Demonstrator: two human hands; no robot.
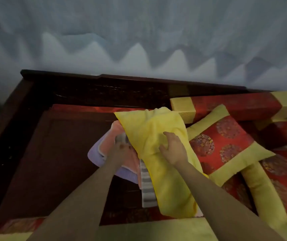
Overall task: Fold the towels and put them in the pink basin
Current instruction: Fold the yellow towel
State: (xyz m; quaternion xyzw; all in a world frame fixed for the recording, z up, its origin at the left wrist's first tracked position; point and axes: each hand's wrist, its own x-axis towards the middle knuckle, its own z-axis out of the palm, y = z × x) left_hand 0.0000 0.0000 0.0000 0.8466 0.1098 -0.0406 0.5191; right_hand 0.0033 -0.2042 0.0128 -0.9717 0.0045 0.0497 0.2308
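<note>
Right hand (172, 148) grips yellow towel (156, 129) beneath it; left hand (124, 149) beside, grip unclear.

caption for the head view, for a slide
Right hand grips a yellow towel draped over a towel pile; left hand rests on it.

A dark wooden bench (52, 162) carries a purple towel (95, 156) (the bottom of a heap). Right of that towel lies a red-and-yellow square cushion (226, 145), and farther right and back a matching bolster (235, 106).
</note>
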